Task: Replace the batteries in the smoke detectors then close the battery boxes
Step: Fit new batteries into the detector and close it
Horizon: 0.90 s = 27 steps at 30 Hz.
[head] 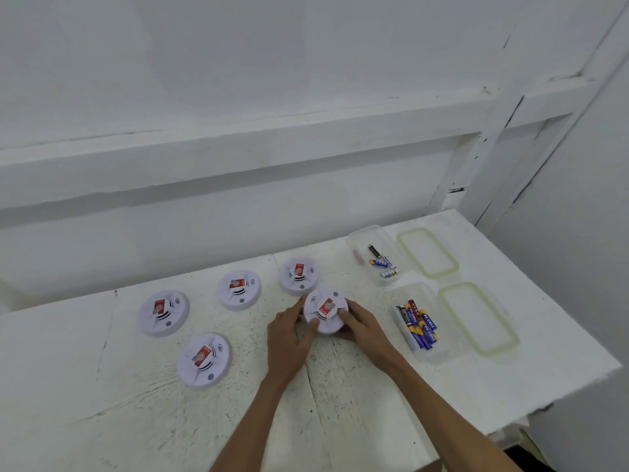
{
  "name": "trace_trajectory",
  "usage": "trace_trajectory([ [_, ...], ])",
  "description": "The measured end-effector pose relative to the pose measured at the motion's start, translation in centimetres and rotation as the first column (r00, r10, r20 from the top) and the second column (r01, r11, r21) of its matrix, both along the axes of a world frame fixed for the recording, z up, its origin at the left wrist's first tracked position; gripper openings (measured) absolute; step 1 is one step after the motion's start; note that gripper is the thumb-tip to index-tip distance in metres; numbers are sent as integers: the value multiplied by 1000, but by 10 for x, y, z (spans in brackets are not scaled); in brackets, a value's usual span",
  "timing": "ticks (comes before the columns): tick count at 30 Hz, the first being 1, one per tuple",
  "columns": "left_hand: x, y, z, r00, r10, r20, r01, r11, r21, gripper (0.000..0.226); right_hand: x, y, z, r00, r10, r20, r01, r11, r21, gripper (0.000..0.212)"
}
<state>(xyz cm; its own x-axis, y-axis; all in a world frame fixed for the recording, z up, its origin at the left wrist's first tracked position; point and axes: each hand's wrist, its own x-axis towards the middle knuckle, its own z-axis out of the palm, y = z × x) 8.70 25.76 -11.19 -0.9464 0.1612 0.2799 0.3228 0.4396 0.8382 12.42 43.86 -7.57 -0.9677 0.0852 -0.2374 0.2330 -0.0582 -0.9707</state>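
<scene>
A round white plastic smoke detector with a red label (pixel 325 311) is grasped from both sides, right of the middle of the white tabletop (pixel 340 403). The fingers of the left hand (pixel 289 338) are curled round its left rim and those of the right hand (pixel 362 323) round its right rim. A clear plastic box of blue-and-yellow batteries (pixel 401 294) is set near the right edge, just beside the right hand.

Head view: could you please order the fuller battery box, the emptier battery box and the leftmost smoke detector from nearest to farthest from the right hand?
1. Fuller battery box, just right of the right hand.
2. Emptier battery box, farther back on the right.
3. Leftmost smoke detector, far left.
</scene>
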Motion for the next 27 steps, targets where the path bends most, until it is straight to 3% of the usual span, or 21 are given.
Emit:
trace_trajectory([
  [7,0,0,-6,999,-37,31,37,999,3,47,-7,2,2,983,-77,164,94,990,-102,26],
  [9,2,1,-1,998,-54,37,51,996,68,55,-13,3,6,983,-70,172,80,996,-50,31],
  [12,4,2,1,992,1,126,-23,985,169,67,-22,0,8,982,-25,186,27,1000,-6,31],
  [15,6,2,6,975,54,217,-99,974,203,60,-27,-5,1,972,-37,234,61,993,-99,34],
  [20,6,4,13,986,55,155,-73,991,114,55,-27,-14,1,978,-97,187,156,930,-332,37],
  [24,3,3,6,995,22,101,-28,998,54,65,-24,-17,-2,984,-70,165,127,922,-366,50],
  [27,2,5,3,998,-6,65,6,1000,-4,69,-24,-17,-4,980,-82,178,147,911,-386,47],
])
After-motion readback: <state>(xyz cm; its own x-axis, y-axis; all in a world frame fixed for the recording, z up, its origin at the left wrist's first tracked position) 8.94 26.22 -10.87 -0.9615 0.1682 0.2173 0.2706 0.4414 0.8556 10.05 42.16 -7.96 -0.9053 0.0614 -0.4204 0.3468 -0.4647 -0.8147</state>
